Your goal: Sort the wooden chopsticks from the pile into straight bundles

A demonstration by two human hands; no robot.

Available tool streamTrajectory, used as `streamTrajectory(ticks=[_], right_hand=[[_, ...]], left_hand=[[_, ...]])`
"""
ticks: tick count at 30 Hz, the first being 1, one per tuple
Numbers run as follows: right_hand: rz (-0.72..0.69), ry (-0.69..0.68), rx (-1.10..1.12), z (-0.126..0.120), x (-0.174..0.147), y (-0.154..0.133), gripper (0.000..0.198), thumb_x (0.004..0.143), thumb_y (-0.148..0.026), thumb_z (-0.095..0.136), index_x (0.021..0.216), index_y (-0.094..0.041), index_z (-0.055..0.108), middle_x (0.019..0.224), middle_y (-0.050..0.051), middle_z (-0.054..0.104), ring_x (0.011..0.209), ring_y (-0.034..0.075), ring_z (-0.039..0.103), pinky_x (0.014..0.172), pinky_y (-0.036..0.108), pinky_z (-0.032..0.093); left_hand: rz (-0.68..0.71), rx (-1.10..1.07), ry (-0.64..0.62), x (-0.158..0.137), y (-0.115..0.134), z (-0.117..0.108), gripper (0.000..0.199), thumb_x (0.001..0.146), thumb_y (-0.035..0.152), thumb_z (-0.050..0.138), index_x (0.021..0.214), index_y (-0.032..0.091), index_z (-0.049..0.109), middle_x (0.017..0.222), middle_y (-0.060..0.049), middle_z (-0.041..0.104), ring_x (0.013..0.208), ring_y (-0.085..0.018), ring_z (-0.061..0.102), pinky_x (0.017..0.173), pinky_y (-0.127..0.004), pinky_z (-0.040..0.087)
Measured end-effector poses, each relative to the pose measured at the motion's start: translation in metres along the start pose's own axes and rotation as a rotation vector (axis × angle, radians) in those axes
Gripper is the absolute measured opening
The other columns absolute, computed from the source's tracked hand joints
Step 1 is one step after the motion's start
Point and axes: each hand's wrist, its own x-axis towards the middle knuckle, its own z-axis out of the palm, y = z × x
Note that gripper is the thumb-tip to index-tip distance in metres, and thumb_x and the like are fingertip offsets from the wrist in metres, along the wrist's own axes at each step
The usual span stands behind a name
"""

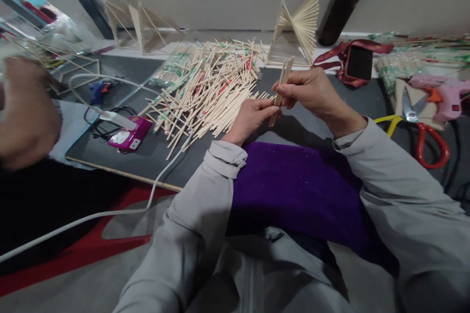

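A small upright bundle of wooden chopsticks (284, 74) is between my two hands, above the table's front part. My left hand (253, 115) grips its lower end, fingers pinched together. Higher up, my right hand (312, 90) has its thumb and fingers closed on the same bundle. Just left of the hands lies a large heap of loose chopsticks (220, 88), some with red or green wrappers. A purple cloth (293, 181) covers my lap below the hands.
Twisted stick models (299, 29) stand along the wall near a dark bottle (341, 7). Red-handled scissors (428, 142) and a pink glue gun (442, 93) lie right. A magenta power adapter (130, 134) with a white cable sits left, near another person's blurred hand (27, 112).
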Motion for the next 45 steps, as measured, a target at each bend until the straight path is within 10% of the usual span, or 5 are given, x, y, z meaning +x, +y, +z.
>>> streamTrajectory(ticks=[5,11,21,45], right_hand=[[0.107,0.069,0.124,0.004,-0.001,-0.004,0.017,0.084,-0.027,0.075,0.074,-0.014,0.069,0.062,0.001,0.063,0.052,0.008,0.057,0.050,0.019,0.049],[0.235,0.137,0.260,-0.007,0.004,0.004,0.016,0.086,-0.028,0.075,0.080,-0.015,0.069,0.063,0.000,0.060,0.054,0.007,0.059,0.049,0.017,0.047],[0.465,0.071,0.325,0.006,0.003,0.022,0.016,0.088,-0.013,0.068,0.072,-0.011,0.068,0.058,0.002,0.060,0.046,0.006,0.053,0.040,0.014,0.043],[0.244,-0.103,0.178,0.012,-0.007,0.026,0.021,0.084,-0.023,0.070,0.065,-0.014,0.067,0.054,0.000,0.057,0.046,0.007,0.047,0.043,0.020,0.034]], left_hand=[[-0.072,-0.075,0.037,-0.003,0.006,-0.002,0.026,0.084,0.038,0.067,0.080,0.015,0.076,0.071,-0.002,0.070,0.064,-0.009,0.060,0.062,-0.022,0.045],[-0.192,-0.267,0.365,0.003,0.005,-0.016,0.029,0.084,0.042,0.068,0.095,0.016,0.073,0.083,-0.004,0.074,0.072,-0.009,0.069,0.063,-0.018,0.050],[-0.383,-0.365,0.087,-0.003,-0.003,0.000,0.018,0.078,0.032,0.075,0.075,0.014,0.072,0.066,0.000,0.067,0.053,-0.005,0.057,0.052,-0.019,0.044],[-0.416,-0.316,0.019,-0.004,-0.001,0.006,0.010,0.077,0.019,0.071,0.069,0.013,0.069,0.066,-0.002,0.069,0.058,-0.008,0.063,0.060,-0.023,0.047]])
